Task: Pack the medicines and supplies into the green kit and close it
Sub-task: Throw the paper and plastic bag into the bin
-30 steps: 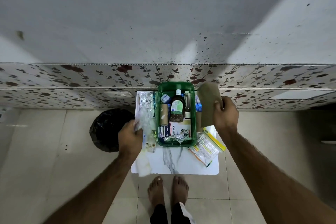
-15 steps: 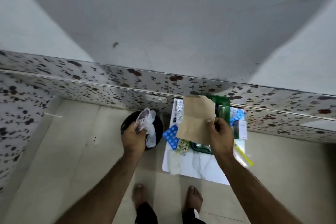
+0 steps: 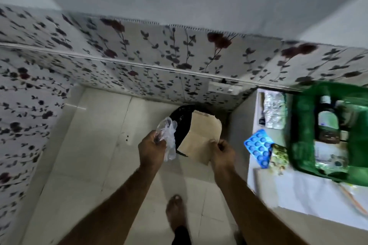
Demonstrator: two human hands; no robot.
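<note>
The green kit (image 3: 298, 129) stands open on a small white table (image 3: 298, 191) at the right, with a dark bottle (image 3: 327, 123) and packets inside. A blue blister pack (image 3: 256, 146) and a foil strip (image 3: 273, 110) lie on the table left of the kit. My left hand (image 3: 152, 149) is closed on a crumpled clear plastic wrapper (image 3: 168, 137). A brown paper envelope (image 3: 201, 138) is pinched at its lower corner by my right hand (image 3: 223, 151). Both hands are over the floor, just in front of a black bin (image 3: 180, 117).
The black bin sits on the tiled floor against a floral-patterned wall (image 3: 139, 61), left of the table. My bare foot (image 3: 176, 211) is on the floor below the hands. A small green packet (image 3: 279, 154) lies beside the blister pack.
The view has swung left, so the table and kit now sit at the right edge. Both hands carried the plastic wrapper and the brown envelope away from the table, toward the black bin.
</note>
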